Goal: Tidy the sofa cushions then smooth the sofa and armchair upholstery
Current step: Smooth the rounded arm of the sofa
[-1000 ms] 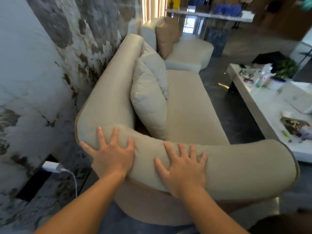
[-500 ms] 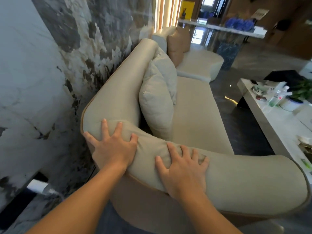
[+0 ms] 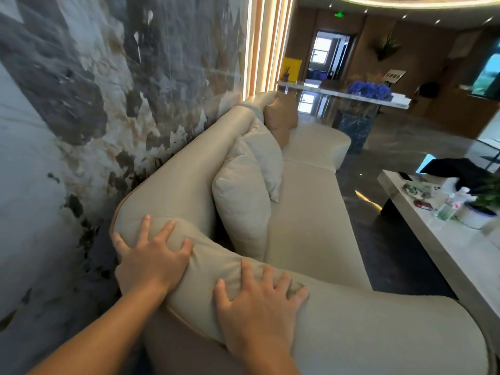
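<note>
Now my left hand [image 3: 151, 259] lies flat on the corner of the sofa [image 3: 311, 234], where the back bends into the arm. My fingers are spread wide and hold nothing. My right hand [image 3: 257, 304] lies flat too, just beside it on the fat round arm, fingers wide, holding nothing. I think I press this way so I can rub the cloth smooth. There is a dent in the cloth between my two hands, so it needs that.

Past my left hand, two pale cushions [image 3: 243, 201] stand up against the sofa back, one behind the other and touching. I think they lean there so they look neat. Farther off is one brown cushion [image 3: 280, 117], at the far end of the sofa. So I count three cushions, two hands and one sofa. I cannot see the armchair from here.

Well off to the side of my right hand is one long white counter [image 3: 443, 255]. One clear bottle [image 3: 450, 203] stands on it beside one green plant [image 3: 487, 196].
</note>
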Demonstrator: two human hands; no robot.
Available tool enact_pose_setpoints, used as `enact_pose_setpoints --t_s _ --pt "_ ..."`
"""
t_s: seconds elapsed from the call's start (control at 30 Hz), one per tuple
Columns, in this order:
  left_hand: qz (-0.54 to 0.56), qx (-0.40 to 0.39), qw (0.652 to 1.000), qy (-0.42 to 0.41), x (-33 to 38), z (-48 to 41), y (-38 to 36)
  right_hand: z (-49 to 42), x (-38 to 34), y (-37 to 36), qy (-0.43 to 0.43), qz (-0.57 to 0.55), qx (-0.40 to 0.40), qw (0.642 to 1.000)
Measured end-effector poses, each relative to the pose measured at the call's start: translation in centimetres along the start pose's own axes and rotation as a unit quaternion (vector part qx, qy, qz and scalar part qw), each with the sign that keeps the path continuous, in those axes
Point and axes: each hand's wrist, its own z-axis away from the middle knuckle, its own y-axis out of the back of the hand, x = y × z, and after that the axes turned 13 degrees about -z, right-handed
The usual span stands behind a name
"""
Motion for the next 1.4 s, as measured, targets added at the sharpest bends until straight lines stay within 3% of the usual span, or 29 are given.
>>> enact_pose_setpoints --t_s 0.27,0.37,0.47,0.57,0.7,1.4 --pt "-0.009 0.007 1.000 -0.006 -0.4 -0.7 -0.1 0.2 -0.7 -0.1 -0.018 -0.003 -0.023 1.000" --pt "-0.007 -0.005 1.000 -0.010 -0.6 -0.7 0.0 -0.4 -0.6 0.4 0.023 -0.011 -0.020 0.999" --pt "-0.039 -0.021 0.998 -0.037 -0.5 -0.8 -0.1 -3.6 3.5 3.6 0.043 -0.061 -0.093 0.993" --pt "-0.115 0.009 0.985 -0.128 -0.1 -1.6 -0.1 -4.9 8.4 5.9 -0.034 -0.022 -0.132 0.990" --pt "-0.121 0.002 0.957 -0.263 -0.5 -2.4 0.2 -4.0 8.6 5.6 -0.038 -0.027 -0.106 0.993" --pt "-0.130 -0.023 0.959 -0.251 -3.2 -3.8 0.6 -2.8 6.5 3.6 -0.059 0.024 -0.084 0.994"
